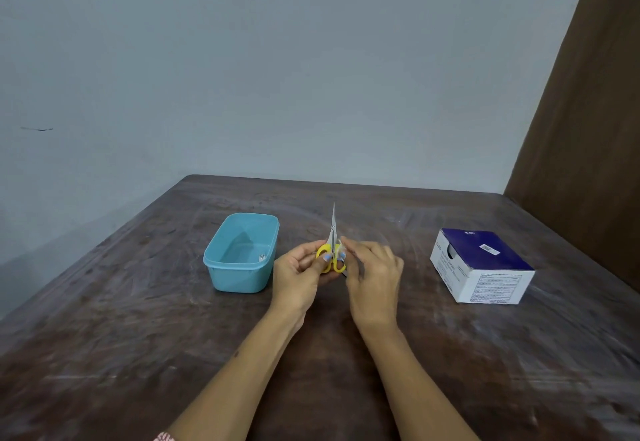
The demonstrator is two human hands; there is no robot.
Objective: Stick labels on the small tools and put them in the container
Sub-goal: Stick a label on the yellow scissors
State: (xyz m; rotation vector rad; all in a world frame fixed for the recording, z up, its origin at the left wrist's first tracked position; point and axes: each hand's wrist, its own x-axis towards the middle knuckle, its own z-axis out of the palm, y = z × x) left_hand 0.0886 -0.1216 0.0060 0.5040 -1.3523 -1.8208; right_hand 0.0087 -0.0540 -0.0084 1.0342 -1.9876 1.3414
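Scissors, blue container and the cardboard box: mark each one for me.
scissors [333, 229], head view, on the steel blades above the yellow handles.
blue container [239, 276], head view, on its near outer wall.
cardboard box [481, 250], head view, on its dark blue top.

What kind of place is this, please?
Probably a plain room at home or in a small workplace, not a workshop: a worn dark wooden table stands in the corner of bare grey walls, holding only a blue plastic container and a cardboard box.
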